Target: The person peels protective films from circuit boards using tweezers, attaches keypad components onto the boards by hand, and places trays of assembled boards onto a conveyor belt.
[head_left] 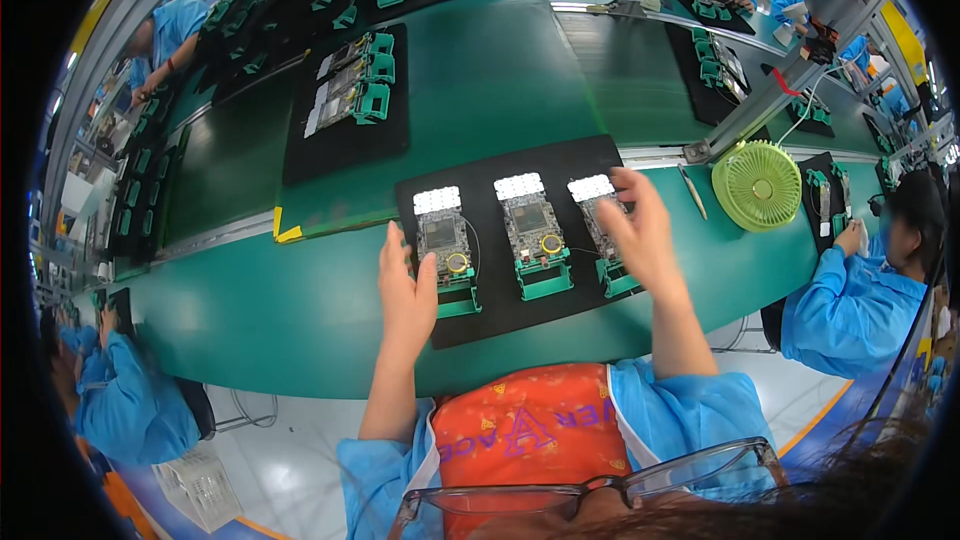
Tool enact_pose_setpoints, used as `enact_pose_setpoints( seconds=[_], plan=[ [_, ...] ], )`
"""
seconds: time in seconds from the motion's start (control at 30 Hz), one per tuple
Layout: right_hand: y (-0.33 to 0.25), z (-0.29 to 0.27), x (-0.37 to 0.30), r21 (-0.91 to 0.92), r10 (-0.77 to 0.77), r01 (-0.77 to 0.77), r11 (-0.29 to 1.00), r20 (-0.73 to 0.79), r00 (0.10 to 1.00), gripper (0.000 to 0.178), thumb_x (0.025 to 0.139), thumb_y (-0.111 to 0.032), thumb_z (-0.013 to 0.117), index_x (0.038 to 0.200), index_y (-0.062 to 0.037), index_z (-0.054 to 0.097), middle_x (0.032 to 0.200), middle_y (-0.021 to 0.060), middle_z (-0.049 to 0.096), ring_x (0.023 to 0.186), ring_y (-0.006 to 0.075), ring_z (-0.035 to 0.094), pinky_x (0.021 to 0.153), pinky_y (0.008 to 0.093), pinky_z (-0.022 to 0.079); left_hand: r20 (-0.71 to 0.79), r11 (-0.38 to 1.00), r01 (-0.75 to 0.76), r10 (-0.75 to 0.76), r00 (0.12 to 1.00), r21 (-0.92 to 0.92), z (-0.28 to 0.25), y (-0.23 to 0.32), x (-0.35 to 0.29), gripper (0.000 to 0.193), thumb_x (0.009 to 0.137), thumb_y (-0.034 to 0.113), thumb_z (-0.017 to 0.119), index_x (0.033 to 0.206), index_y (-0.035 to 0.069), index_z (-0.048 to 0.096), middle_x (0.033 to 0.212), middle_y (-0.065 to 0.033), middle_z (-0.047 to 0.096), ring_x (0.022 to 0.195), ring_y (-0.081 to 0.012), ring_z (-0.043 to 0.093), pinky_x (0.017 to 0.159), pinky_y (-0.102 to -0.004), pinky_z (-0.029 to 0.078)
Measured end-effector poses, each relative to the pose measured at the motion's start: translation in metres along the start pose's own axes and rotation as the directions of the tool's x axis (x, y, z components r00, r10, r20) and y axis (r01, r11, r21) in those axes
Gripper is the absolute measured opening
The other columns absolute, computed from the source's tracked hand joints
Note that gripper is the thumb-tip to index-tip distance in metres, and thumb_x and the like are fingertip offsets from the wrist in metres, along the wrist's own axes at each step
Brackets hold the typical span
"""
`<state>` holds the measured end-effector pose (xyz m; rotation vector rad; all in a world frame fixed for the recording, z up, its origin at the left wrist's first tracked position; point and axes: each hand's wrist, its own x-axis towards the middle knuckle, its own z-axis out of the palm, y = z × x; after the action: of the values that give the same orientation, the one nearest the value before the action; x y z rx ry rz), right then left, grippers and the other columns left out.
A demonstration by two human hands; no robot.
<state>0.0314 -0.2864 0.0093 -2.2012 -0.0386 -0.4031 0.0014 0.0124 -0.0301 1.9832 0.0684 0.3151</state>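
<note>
A black mat (510,317) lies before me with three circuit boards in a row, each in a green plastic holder. My left hand (408,290) is at the mat's left edge, thumb and fingers apart, beside the left circuit board (440,231). In the middle stands another circuit board (524,219), with a round yellow-rimmed part near its green holder (546,284). My right hand (645,235) is spread over the outer side of the right circuit board (592,212) and partly covers it. Whether either hand touches a board or the mat is unclear.
A green fan (757,186) and a pen-like tool (692,192) are on the table to the right. Across the metal rail, a conveyor belt (480,70) carries another black mat (300,152) with boards. Co-workers in blue sit left, right (850,305) and opposite.
</note>
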Motion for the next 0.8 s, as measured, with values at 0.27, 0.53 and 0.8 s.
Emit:
enact_pose_setpoints(
  seconds=[0.27,0.53,0.8],
  plan=[
    [0.064,-0.010,-0.001,-0.154,0.302,-0.277,0.948,0.167,0.939,0.066,0.095,-0.043,0.055,0.136,0.0061,0.040,0.112,0.0234,0.060,0.105,0.0335,0.059,0.091,0.0400,0.045,0.244,0.948,0.001,0.081,0.966,-0.319,0.005,0.028,-0.020,0.052,0.091,0.003,0.056,0.140,-0.003,0.038,0.137,-0.0197,0.044,0.117,-0.0283,0.055,0.098,-0.0368,0.046],
    [0.005,0.038,-0.018,0.153,0.176,-0.247,0.957,0.370,0.912,0.066,0.093,-0.035,0.060,0.139,0.0044,0.036,0.115,0.0239,0.057,0.103,0.0300,0.060,0.091,0.0378,0.047,0.112,0.990,0.068,-0.083,0.990,0.127,0.008,-0.014,-0.002,0.072,0.093,0.012,0.058,0.148,-0.001,0.014,0.135,-0.0276,0.040,0.108,-0.0277,0.053,0.086,-0.0358,0.048],
    [-0.051,0.054,-0.041,-0.191,-0.269,0.305,0.933,0.192,0.944,0.046,0.086,-0.019,0.067,0.124,0.0000,0.050,0.111,0.0213,0.057,0.108,0.0345,0.052,0.096,0.0397,0.042,0.113,0.881,0.378,-0.360,0.926,-0.284,-0.020,-0.019,-0.003,0.078,0.080,0.001,0.066,0.145,-0.001,0.022,0.118,-0.0213,0.054,0.091,-0.0217,0.061,0.074,-0.0307,0.051]
  ],
)
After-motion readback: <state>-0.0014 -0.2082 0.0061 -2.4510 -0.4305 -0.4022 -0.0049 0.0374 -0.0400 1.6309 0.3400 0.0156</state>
